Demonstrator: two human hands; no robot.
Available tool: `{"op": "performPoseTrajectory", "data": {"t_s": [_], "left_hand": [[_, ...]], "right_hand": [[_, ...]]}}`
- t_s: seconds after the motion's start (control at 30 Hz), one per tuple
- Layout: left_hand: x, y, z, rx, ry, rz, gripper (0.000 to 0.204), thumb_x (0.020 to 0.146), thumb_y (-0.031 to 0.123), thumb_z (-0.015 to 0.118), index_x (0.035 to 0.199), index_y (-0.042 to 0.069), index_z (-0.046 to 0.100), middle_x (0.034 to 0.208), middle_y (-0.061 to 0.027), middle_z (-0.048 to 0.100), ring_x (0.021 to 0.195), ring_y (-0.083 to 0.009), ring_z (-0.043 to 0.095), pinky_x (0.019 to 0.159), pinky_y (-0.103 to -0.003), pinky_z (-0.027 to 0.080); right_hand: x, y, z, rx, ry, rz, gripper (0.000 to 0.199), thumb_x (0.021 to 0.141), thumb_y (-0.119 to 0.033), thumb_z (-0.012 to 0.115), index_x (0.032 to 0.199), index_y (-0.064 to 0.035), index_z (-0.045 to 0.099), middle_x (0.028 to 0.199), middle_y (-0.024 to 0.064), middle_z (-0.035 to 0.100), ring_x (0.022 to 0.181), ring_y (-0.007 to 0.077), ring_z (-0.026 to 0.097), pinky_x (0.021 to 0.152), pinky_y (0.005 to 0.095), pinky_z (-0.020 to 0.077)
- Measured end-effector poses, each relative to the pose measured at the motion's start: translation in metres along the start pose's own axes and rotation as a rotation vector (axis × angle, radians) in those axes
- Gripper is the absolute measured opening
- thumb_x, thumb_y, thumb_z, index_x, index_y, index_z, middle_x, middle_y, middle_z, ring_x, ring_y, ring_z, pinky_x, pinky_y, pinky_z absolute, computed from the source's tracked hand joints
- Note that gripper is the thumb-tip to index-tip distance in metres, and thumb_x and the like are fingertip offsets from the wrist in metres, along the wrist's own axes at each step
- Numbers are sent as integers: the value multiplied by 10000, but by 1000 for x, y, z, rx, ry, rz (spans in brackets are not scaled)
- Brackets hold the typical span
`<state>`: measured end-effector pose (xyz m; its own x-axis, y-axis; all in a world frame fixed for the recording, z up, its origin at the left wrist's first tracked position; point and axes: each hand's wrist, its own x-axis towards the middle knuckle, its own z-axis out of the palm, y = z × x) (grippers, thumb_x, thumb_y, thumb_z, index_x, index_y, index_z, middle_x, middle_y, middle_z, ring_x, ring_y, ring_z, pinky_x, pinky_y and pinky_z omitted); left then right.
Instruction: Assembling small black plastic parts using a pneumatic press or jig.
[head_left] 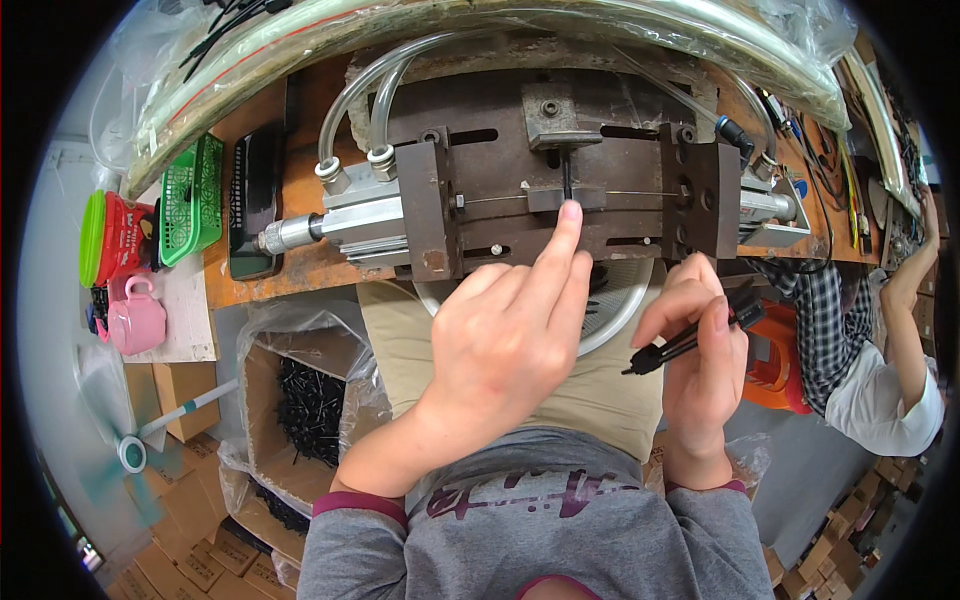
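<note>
My left hand (510, 330) reaches forward with its index finger stretched out. The fingertip presses a thin black piece (566, 182) standing upright in the slot of a dark metal press fixture (560, 190) on the wooden bench. My right hand (700, 350) stays lower right, near my lap, pinching a small bundle of black plastic ties (690, 340) between thumb and fingers. A thin wire (640, 193) runs across the fixture at finger height.
A silver pneumatic cylinder (330, 225) with clear hoses (350, 110) feeds the fixture. A cardboard box of black parts (310, 410) sits lower left. A green basket (192, 200) and pink mug (135, 315) stand left. Another person in a checked shirt (860, 350) works at right.
</note>
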<state>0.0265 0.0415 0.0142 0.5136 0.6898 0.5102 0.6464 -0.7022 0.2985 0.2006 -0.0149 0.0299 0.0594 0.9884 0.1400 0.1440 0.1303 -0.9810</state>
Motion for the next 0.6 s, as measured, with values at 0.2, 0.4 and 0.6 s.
{"op": "performPoseTrajectory", "data": {"t_s": [0.2, 0.4, 0.6], "left_hand": [[3, 0, 0, 24, -21, -10, 306, 674, 84, 808, 964, 32, 727, 1219, -112, 703, 672, -173, 664, 615, -282, 505], [4, -2, -7, -200, -34, -13, 318, 698, 86, 824, 1002, 40, 741, 1180, -114, 715, 721, -177, 689, 654, -280, 537], [-10, 8, -22, -697, -29, 56, 318, 711, 46, 839, 1020, 44, 763, 1033, -101, 721, 837, -197, 714, 641, -285, 580]], "right_hand": [[-4, 6, -7, 253, 57, 196, 373, 1048, -314, 405, 863, -30, 561, 815, 21, 525, 695, 74, 415, 646, 239, 321], [0, 4, -3, 470, 46, 303, 216, 1044, -237, 467, 939, -65, 544, 808, -13, 503, 664, 22, 370, 553, 188, 273], [5, 8, 0, 476, -132, 321, 318, 1075, -283, 462, 1146, -2, 592, 752, -18, 521, 607, 18, 405, 519, 179, 302]]}}
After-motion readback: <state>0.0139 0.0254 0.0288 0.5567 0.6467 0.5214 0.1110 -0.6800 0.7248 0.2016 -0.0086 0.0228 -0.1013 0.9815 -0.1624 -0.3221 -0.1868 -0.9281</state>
